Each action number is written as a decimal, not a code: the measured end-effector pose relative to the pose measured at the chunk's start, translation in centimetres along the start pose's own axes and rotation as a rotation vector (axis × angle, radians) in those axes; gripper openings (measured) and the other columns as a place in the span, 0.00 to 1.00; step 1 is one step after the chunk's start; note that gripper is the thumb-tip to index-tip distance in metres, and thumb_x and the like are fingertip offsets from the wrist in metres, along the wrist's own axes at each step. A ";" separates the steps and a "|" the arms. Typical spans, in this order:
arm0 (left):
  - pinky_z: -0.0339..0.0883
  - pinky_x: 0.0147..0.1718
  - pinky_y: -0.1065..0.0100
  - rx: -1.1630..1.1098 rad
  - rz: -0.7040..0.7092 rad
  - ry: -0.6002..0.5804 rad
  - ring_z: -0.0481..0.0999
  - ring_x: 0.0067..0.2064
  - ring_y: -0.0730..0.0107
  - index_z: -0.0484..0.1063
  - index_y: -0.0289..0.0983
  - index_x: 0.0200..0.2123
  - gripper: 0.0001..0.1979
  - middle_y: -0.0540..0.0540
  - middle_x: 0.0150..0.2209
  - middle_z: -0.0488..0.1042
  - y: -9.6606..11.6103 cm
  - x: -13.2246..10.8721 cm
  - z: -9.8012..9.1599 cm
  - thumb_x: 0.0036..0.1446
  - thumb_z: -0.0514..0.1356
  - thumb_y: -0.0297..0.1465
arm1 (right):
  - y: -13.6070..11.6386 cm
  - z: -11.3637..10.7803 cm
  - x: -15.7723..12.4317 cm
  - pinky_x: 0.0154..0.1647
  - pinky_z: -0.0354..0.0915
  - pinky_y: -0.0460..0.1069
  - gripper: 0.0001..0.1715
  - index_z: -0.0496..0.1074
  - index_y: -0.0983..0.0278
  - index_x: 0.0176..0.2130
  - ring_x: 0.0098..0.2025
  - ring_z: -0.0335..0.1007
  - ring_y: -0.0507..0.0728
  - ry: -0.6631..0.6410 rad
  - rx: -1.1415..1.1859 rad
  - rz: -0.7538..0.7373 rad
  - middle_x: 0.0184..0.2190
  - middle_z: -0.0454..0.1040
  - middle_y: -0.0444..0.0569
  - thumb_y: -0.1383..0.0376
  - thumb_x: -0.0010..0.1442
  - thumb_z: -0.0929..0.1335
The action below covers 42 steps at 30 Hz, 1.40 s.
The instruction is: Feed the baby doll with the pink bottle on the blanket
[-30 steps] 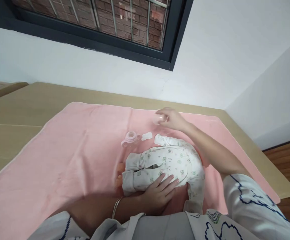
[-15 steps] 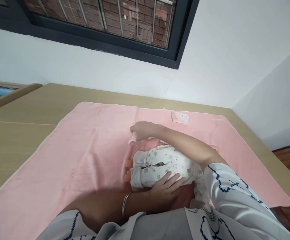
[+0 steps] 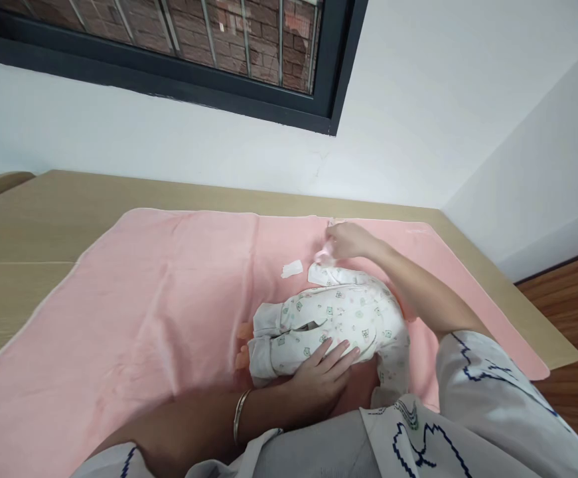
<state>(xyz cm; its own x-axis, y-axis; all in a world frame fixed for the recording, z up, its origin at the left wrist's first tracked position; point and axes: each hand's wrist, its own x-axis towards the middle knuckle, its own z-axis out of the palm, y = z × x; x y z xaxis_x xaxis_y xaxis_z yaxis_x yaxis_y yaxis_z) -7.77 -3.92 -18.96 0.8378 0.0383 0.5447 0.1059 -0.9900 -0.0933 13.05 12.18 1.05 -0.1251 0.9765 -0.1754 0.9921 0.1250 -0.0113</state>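
A baby doll [image 3: 338, 315] in a white printed sleepsuit lies on a pink blanket [image 3: 159, 299], its bare feet [image 3: 243, 345] pointing left. My left hand [image 3: 326, 372], with a bangle [image 3: 239, 415] at the wrist, rests flat on the doll's lower body, fingers stretched out. My right hand [image 3: 349, 240] reaches past the doll toward the blanket's far edge. Its fingers are curled round a small pale pink plastic piece [image 3: 324, 255], which is blurred. A small white piece [image 3: 292, 269] lies on the blanket just left of that hand.
The blanket covers a light wooden table [image 3: 44, 212] that stands against a white wall under a dark-framed barred window [image 3: 194, 40]. The table's right edge drops to a wooden floor [image 3: 567, 299]. My patterned white sleeves fill the bottom of the view.
My right hand went left to the pink plastic piece beside the white one, closed on it and carried it back to the far right. The left hand stayed on the doll.
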 end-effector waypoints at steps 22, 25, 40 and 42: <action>0.32 0.71 0.45 0.024 -0.006 0.008 0.56 0.70 0.53 0.76 0.39 0.48 0.14 0.47 0.69 0.61 -0.2 -0.1 0.2 0.62 0.57 0.34 | 19.0 2.9 -7.0 0.41 0.62 0.46 0.29 0.71 0.60 0.54 0.47 0.70 0.56 0.129 0.175 0.547 0.51 0.74 0.48 0.59 0.52 0.71; 0.32 0.71 0.45 0.031 -0.004 -0.019 0.57 0.69 0.53 0.76 0.40 0.47 0.13 0.48 0.68 0.62 -0.2 0.0 0.0 0.62 0.57 0.34 | 20.6 3.4 -8.7 0.51 0.64 0.51 0.30 0.70 0.63 0.54 0.49 0.70 0.59 0.444 0.287 0.570 0.51 0.73 0.52 0.55 0.53 0.70; 0.27 0.70 0.40 0.043 0.010 -0.084 0.54 0.70 0.48 0.76 0.39 0.49 0.14 0.46 0.67 0.65 0.2 0.4 -0.3 0.62 0.57 0.32 | 20.8 16.3 -16.0 0.60 0.62 0.55 0.47 0.52 0.65 0.70 0.56 0.66 0.62 0.159 0.534 0.718 0.63 0.57 0.62 0.58 0.57 0.68; 0.29 0.70 0.40 -0.014 -0.003 -0.044 0.57 0.70 0.51 0.76 0.40 0.45 0.10 0.46 0.63 0.69 0.0 0.5 -0.8 0.61 0.59 0.31 | 20.1 17.0 -17.6 0.61 0.62 0.58 0.46 0.50 0.66 0.71 0.55 0.66 0.62 0.384 0.633 0.752 0.64 0.55 0.63 0.54 0.60 0.65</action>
<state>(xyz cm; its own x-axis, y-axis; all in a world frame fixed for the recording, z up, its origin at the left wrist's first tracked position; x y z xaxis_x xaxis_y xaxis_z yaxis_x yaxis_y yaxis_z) -7.82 -4.01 -18.03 0.8603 0.0473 0.5076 0.1017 -0.9916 -0.0800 35.33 -5.51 -12.83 0.6389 0.7687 -0.0285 0.6266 -0.5416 -0.5604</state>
